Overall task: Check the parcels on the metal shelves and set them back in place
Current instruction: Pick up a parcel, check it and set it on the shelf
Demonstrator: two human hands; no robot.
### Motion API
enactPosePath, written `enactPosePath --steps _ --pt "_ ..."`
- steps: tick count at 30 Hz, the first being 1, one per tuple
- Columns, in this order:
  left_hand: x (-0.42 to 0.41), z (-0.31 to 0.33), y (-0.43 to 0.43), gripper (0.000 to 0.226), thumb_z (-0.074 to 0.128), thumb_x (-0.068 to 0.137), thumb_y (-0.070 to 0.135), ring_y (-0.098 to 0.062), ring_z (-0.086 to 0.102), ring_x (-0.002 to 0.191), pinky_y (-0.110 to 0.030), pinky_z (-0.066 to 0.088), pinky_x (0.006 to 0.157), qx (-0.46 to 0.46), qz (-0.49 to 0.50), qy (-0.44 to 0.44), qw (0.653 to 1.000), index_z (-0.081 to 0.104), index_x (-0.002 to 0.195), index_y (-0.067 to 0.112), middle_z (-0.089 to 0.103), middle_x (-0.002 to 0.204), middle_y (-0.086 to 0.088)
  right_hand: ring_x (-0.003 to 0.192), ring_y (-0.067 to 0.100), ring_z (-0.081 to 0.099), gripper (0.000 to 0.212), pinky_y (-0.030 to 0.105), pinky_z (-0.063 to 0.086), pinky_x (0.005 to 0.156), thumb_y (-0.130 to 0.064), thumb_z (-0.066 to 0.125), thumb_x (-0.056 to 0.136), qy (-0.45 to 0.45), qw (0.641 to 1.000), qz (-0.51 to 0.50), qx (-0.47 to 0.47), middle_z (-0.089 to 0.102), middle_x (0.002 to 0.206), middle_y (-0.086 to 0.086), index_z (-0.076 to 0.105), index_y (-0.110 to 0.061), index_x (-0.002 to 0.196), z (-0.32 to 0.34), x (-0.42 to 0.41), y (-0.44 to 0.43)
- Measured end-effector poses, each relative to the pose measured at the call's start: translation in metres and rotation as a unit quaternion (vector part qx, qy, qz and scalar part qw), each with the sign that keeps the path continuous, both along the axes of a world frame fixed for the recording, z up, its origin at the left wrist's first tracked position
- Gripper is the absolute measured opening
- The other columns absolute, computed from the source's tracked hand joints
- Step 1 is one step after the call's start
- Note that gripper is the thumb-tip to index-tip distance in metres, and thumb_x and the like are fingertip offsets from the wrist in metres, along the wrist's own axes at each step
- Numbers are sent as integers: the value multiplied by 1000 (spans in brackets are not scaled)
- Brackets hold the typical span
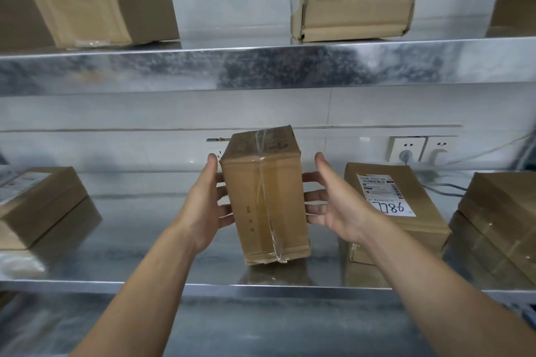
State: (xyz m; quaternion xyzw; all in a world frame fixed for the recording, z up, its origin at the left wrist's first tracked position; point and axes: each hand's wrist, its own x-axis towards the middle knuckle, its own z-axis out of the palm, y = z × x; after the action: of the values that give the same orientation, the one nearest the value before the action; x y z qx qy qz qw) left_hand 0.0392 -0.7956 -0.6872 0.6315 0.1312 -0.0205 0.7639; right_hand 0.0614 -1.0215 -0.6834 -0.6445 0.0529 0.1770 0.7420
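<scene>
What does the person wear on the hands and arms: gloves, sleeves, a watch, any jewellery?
The left hand and the right hand are bare: no gloves, rings, watch or bracelet show. No sleeve comes into view anywhere up to the picture's lower edge.

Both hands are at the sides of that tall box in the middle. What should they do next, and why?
Probably draw both hands back. The tall brown taped cardboard parcel seems to stand on the shiny metal shelf, and the left hand and right hand only press its sides with straight fingers.
</scene>
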Motion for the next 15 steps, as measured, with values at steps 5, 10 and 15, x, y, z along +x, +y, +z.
enactPosePath --steps 5,10,15 --pt "2 3 3 81 31 90 84 -37 72 102 -49 54 85 37 -30 33 998 67 123 20 73 117 -10 106 40 69 67 54 57 90 -79 43 88 27 999 9 -36 68 107 20 61 -18 110 2 2 -1" --pt "0 13 -1 61 45 92 75 -42 71 102 -51 57 81 85 -65 60 992 69 119 25 69 120 -14 129 51 54 112 70 42 107 -97 58 58 53 995 33 -79 49 149 27 48 -33 149 2 6 4" --pt "2 11 -7 47 56 95 56 -37 72 93 -54 58 83 111 -76 59 989 61 127 22 65 120 -13 124 50 58 82 69 44 103 -80 59 79 75 991 58 -95 56 137 28 53 -30 143 4 8 2"
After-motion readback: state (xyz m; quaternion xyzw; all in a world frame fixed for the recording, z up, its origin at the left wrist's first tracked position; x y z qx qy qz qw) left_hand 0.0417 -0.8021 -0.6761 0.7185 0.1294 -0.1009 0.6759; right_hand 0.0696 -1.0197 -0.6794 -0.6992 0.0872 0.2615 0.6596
